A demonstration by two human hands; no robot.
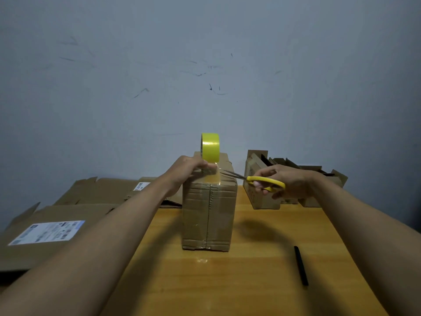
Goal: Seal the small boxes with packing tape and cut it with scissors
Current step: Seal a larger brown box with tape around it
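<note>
A single wide-angle head-worn camera looks forward and slightly down from the near edge of a wooden table (262,281). It faces a grey wall (205,65) at the far side. Both forearms reach away from it, close below the lens.

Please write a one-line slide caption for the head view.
Left hand steadies the yellow tape roll on a cardboard box while the right hand brings yellow-handled scissors to the tape.

The box (208,215) stands mid-worktop (250,281). On its top stands the tape roll (210,147). Left of the box lie flattened cartons (68,215); right of it and farther back, what seem to be open boxes (293,183). A pen (301,265) lies nearer, right of the box.
</note>
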